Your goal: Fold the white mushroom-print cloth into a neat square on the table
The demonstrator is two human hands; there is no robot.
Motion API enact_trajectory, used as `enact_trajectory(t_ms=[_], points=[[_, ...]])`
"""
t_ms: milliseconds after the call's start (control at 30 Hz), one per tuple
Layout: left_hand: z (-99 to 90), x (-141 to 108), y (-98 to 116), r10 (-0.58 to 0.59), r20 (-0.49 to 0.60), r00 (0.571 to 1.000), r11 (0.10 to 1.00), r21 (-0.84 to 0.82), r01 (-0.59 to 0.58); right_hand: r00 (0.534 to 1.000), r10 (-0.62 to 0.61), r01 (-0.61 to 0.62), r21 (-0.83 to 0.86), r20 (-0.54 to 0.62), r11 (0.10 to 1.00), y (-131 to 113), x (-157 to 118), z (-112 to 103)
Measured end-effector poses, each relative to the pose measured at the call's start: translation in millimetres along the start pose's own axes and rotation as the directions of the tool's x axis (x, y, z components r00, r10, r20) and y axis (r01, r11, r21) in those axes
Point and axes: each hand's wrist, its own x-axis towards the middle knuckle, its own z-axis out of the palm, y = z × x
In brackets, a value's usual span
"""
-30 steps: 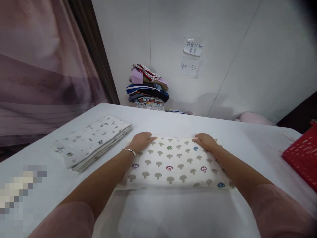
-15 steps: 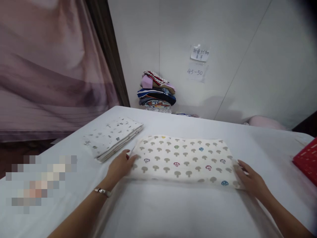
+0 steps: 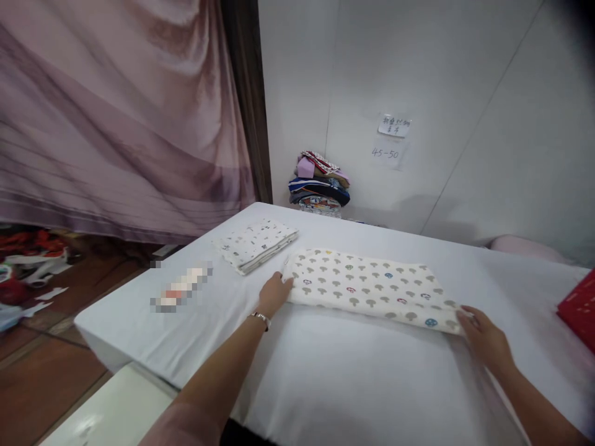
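Observation:
A white cloth printed with grey mushrooms and a few coloured ones (image 3: 367, 285) lies folded into a long rectangle on the white-covered table (image 3: 353, 378). My left hand (image 3: 275, 295), a bracelet at its wrist, grips the cloth's near left corner with bent fingers. At the near right corner, my right hand (image 3: 487, 339) pinches the cloth between thumb and fingers, and that edge looks slightly raised. Beyond my left hand is a second folded cloth (image 3: 258, 243), white with small dark prints, apart from the first.
Farther left on the table lies a pixelated item (image 3: 181, 290). A red patterned object (image 3: 579, 313) sits at the right edge. Behind the table rises a stack of folded fabrics (image 3: 320, 186) by the wall. A pink curtain (image 3: 116, 124) hangs at left, above a cluttered floor.
The view has swung left, showing more floor. Both hands still hold the cloth's corners; its near edge now appears lifted and folded slightly toward the far side.

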Motion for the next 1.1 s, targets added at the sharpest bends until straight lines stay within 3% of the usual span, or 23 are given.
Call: enact_trajectory(t_ms=[133, 233, 300, 433, 533, 667, 767, 900, 1100], points=[[9.9, -67, -11, 0.117, 0.111, 0.987, 0.993, -0.012, -0.117, 0.999, -0.020, 0.017, -0.091, -0.039, 0.996, 41, 2, -31], [20.4, -112, -23, 0.113, 0.159, 0.981, 0.993, 0.006, -0.115, 1.000, 0.019, -0.017, -0.115, 0.013, 0.993, 65, -14, -35], [23.1, -128, -29, 0.088, 0.135, 0.987, 0.996, -0.036, -0.084, 1.000, 0.019, -0.018, -0.139, 0.001, 0.990, 67, -25, -31], [20.3, -126, -32, 0.087, 0.062, 0.994, 0.983, -0.164, -0.076, 0.980, -0.183, 0.160, -0.242, -0.076, 0.957, 37, -34, -18], [19.3, -115, -28, 0.097, 0.000, 0.995, 0.980, -0.175, -0.095, 0.918, -0.378, 0.345, -0.230, -0.117, 0.910, -8, -43, -3], [24.2, -104, -18, 0.070, -0.007, 0.998, 0.979, -0.193, -0.070, 0.815, -0.580, 0.576, -0.105, -0.003, 0.811, -70, -70, 25], [27.7, -97, -14, 0.028, 0.015, 0.999, 0.983, -0.182, -0.025, 0.780, -0.616, 0.624, -0.077, 0.111, 0.777, -98, -93, 47], [29.2, -93, -14, 0.012, 0.057, 0.998, 0.984, -0.176, -0.002, 0.761, -0.643, 0.649, -0.122, 0.087, 0.751, -104, -107, 65], [32.1, -88, -18, -0.021, -0.020, 1.000, 0.947, -0.321, 0.013, 0.744, -0.667, 0.665, -0.124, 0.026, 0.737, -93, -103, 73]])
